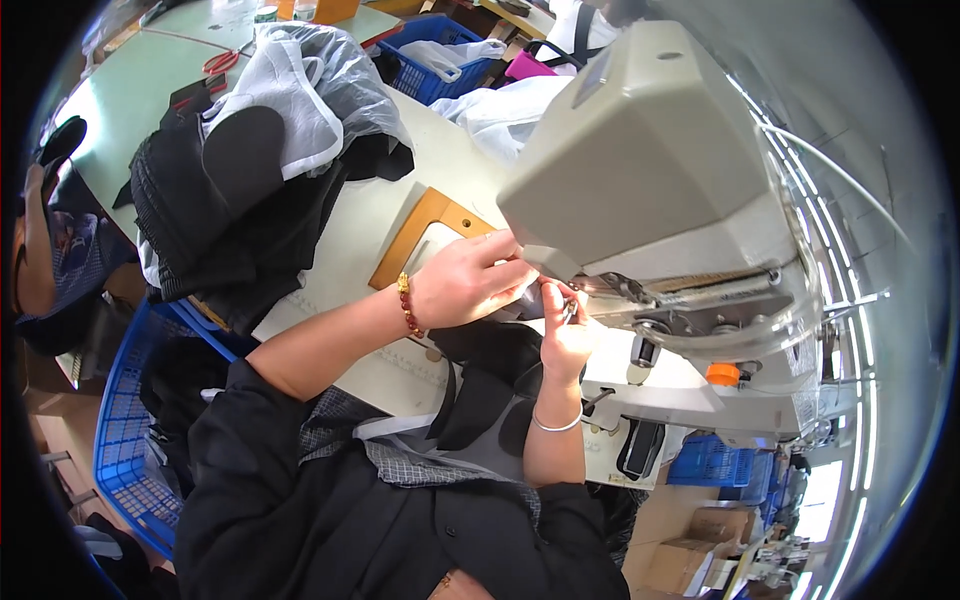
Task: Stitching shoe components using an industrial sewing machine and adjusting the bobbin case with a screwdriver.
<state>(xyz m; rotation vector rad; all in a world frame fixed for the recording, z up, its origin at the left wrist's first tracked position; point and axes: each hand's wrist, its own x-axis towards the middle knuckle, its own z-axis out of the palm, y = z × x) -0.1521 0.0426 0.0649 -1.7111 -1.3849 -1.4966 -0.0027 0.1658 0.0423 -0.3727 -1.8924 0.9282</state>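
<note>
Both hands meet at the needle end of a large cream sewing machine (pixel 640 150). My left hand (pixel 470 282) has its fingers bent and drawn together by the machine head; what they pinch, if anything, is hidden. Just to the right, my right hand (pixel 566 335) is closed with thumb and fingertips pressed together. A small dark, shiny bit shows at those fingertips, too small to name. Below the hands, dark fabric pieces (pixel 480 405) hang over the table edge onto my lap. The needle itself is hidden behind the fingers and the machine head.
At the left of the white table lies a pile of black fabric pieces (pixel 215 215), with grey-white pieces (pixel 280 100) and clear plastic on top. An orange-brown frame (pixel 412 232) lies behind my left wrist. Blue baskets stand at the lower left (pixel 125 470) and far side (pixel 435 50).
</note>
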